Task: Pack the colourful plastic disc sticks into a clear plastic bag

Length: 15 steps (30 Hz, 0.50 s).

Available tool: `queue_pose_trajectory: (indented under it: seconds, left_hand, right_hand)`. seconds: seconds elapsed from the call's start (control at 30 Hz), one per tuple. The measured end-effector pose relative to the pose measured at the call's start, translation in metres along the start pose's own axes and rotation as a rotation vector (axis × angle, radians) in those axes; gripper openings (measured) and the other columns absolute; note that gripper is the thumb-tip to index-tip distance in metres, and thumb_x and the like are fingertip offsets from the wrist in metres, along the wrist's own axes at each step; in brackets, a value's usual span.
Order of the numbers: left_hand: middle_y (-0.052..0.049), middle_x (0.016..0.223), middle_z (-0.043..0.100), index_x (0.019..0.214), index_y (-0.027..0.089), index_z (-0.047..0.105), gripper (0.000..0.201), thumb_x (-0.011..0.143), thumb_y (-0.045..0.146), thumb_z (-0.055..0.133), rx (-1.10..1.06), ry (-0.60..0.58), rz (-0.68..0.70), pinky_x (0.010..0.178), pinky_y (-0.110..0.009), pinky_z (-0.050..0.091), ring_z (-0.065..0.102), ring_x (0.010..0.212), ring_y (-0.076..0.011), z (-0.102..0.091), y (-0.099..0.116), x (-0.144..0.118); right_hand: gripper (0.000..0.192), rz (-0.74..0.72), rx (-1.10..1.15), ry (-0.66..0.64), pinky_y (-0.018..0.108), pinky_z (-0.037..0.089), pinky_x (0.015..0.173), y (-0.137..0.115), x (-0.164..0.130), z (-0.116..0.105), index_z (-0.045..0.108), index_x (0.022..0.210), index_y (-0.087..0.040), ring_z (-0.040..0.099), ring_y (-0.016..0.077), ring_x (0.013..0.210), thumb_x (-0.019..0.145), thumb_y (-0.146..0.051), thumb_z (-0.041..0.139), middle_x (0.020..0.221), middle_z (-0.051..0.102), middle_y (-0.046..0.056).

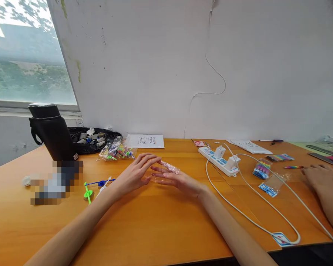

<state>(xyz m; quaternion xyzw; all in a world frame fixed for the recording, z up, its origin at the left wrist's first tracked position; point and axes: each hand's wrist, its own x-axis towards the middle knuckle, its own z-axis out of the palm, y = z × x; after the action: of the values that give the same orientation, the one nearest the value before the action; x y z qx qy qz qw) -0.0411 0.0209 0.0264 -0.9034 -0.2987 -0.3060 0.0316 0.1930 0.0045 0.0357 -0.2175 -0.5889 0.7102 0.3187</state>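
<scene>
Left hand [137, 171]: held above the desk [155, 229], its fingers [148, 158] loosely bent and spread a little, the thumb kept apart from them; the tips are brought up to the wrapper, but whether it is pinched cannot be told.
Right hand [184, 182]: turned in to face the left hand, its fingers stretched out with small gaps; the wrapper is met along them, though the thumb is hidden and a firm grip cannot be confirmed.
Clear wrapper [170, 167]: seen between the two hands, over the middle of the desk, crinkled and shiny.
Plastic sticks: a green piece [88, 194], a blue stick [101, 183] and a white stick [104, 184] are laid beside the left forearm, the white one partly covered by it.
Back of the desk: a bag of coloured parts [115, 150] is set beside a black bag [111, 139] and a printed sheet [147, 141].
Left side: a black bottle [57, 136] is stood near the window.
Power strip [218, 161]: two white plugs [232, 162] are fitted in it.
Far right: a rainbow pencil [292, 167] is placed near another person's hand [320, 178].
</scene>
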Motion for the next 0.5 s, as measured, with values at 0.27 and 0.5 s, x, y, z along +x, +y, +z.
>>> queue_pose_trajectory:
  seconds: [0.27, 0.5]
  left_hand:
    - [-0.006, 0.154, 0.038, 0.15, 0.029, 0.024, 0.086, 0.076, 0.004, 0.061, 0.118, 0.032, -0.018, 0.118, -0.051, 0.03, 0.027, 0.144, -0.0282, 0.005, 0.007, 0.001]
    - [-0.008, 0.14, 0.048, 0.143, 0.029, 0.031, 0.083, 0.072, 0.007, 0.066, 0.109, 0.069, -0.086, 0.111, -0.052, 0.038, 0.038, 0.134, -0.0315, 0.01, 0.002, 0.0]
  right_hand:
    - [0.065, 0.012, 0.034, -0.023, 0.049, 0.032, 0.117, -0.002, -0.001, 0.011, 0.037, 0.149, -0.036, 0.056, 0.0239, 0.128, 0.09, -0.036, 0.065, 0.158, 0.035, 0.003]
    - [0.067, -0.006, -0.044, -0.043, 0.049, 0.036, 0.113, -0.011, -0.003, 0.011, 0.041, 0.147, -0.03, 0.057, 0.026, 0.127, 0.087, -0.046, 0.065, 0.145, 0.053, 0.01]
